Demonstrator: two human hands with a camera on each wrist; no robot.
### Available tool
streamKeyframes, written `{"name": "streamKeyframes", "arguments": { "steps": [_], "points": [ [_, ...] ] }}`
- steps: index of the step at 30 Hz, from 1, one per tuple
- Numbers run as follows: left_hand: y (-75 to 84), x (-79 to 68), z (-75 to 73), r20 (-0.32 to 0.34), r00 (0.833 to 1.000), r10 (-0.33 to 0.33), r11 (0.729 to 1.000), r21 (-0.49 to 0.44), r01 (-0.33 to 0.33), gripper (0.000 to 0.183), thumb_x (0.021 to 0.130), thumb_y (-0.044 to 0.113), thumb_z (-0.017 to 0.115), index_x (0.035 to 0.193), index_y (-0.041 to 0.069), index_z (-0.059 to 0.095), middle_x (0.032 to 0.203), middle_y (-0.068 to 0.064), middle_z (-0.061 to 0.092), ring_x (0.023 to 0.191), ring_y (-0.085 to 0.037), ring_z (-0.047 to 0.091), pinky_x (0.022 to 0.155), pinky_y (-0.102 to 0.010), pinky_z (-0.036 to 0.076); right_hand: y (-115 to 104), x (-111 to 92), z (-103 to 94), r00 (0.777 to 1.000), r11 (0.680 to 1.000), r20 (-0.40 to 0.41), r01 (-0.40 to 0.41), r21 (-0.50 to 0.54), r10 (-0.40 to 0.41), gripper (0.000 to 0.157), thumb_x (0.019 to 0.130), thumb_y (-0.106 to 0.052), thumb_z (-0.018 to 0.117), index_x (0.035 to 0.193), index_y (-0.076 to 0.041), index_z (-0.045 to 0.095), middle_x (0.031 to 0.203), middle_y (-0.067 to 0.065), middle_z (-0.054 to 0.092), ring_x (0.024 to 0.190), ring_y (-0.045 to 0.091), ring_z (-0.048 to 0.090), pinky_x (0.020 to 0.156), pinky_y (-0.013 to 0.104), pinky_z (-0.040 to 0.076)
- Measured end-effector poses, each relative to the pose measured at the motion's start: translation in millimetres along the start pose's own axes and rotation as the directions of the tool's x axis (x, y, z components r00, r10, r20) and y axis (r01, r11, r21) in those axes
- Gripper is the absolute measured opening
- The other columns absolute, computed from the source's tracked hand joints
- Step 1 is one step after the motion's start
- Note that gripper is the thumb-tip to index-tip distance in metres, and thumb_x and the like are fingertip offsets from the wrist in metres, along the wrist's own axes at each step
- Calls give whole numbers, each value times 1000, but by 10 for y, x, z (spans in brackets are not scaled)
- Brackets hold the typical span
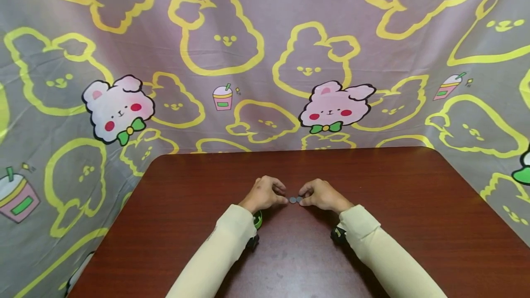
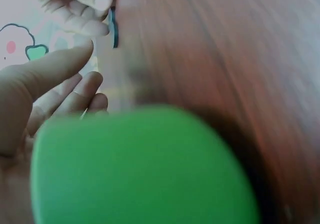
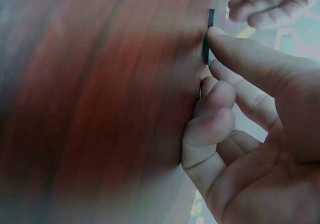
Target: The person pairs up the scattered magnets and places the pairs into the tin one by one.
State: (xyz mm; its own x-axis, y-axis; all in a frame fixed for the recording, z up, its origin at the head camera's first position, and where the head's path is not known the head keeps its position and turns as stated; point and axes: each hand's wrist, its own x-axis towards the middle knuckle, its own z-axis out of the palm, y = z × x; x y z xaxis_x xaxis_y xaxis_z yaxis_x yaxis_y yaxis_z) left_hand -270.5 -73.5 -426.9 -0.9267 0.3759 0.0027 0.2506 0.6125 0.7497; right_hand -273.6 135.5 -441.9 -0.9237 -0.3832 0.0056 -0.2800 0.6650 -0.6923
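Note:
Two small flat grey discs sit side by side on the brown table (image 1: 186, 243) in the head view: a left disc (image 1: 292, 200) and a right disc (image 1: 299, 199). My right hand (image 1: 323, 195) pinches the right disc by its edge between thumb and forefinger. Just left of the left disc is my left hand (image 1: 265, 193), with thumb and fingers spread apart and nothing between them. Seen edge-on in the right wrist view, the discs are thin and dark, the held disc (image 3: 205, 50) lying at the thumb tip. The left wrist view shows a gap between my left thumb (image 2: 75, 64) and the discs.
A green band (image 1: 258, 220) circles my left wrist and fills the lower left wrist view. Dark straps (image 1: 338, 235) sit at the cuffs. Behind the table's far edge hangs a grey-pink cloth (image 1: 265, 91) printed with rabbits and cups.

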Motion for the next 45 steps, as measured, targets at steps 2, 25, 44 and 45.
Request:
{"name": "streamKeyframes", "arguments": {
  "steps": [2, 25, 44, 45],
  "points": [
    [-37, -50, -52, 5, 1000, 3, 1000, 2, -3, 30, 71, 14, 82, 97, 6, 70, 87, 1, 70, 79, -9, 63, 70, -25, 51, -6, 4, 5, 1000, 1000, 5, -11, 9, 11, 18, 70, -8, 81, 87, -8, 73, 66, -5, 61, 63, 10, 52, 56, 26, 42],
    [-391, -576, -434, 35, 999, -9, 997, -75, 11, 58, 78, 43, 73, 121, 6, 61, 111, -5, 64, 99, -18, 61, 81, -35, 50, -26, 17, 16, 999, 999, -9, -43, 11, 43, 18, 67, -5, 82, 78, -6, 67, 68, -3, 62, 64, 10, 55, 58, 25, 44],
    [-546, -825, -456, 126, 990, 68, 991, -123, -53, 77, 65, 27, 86, 128, 0, 53, 120, -8, 60, 111, -21, 56, 92, -37, 45, -3, -21, -19, 977, 896, 118, -209, 393, 176, 12, 85, -1, 63, 92, 7, 68, 77, 9, 65, 63, 18, 60, 59, 32, 55],
    [-545, -827, -456, 127, 989, 73, 991, -122, -57, 77, 65, 27, 86, 128, 0, 53, 119, -8, 60, 110, -21, 56, 91, -37, 45, -1, -20, -22, 975, 879, 125, -219, 423, 183, 12, 85, 0, 62, 93, 8, 67, 79, 11, 65, 64, 18, 61, 61, 33, 55]
  ]
}}
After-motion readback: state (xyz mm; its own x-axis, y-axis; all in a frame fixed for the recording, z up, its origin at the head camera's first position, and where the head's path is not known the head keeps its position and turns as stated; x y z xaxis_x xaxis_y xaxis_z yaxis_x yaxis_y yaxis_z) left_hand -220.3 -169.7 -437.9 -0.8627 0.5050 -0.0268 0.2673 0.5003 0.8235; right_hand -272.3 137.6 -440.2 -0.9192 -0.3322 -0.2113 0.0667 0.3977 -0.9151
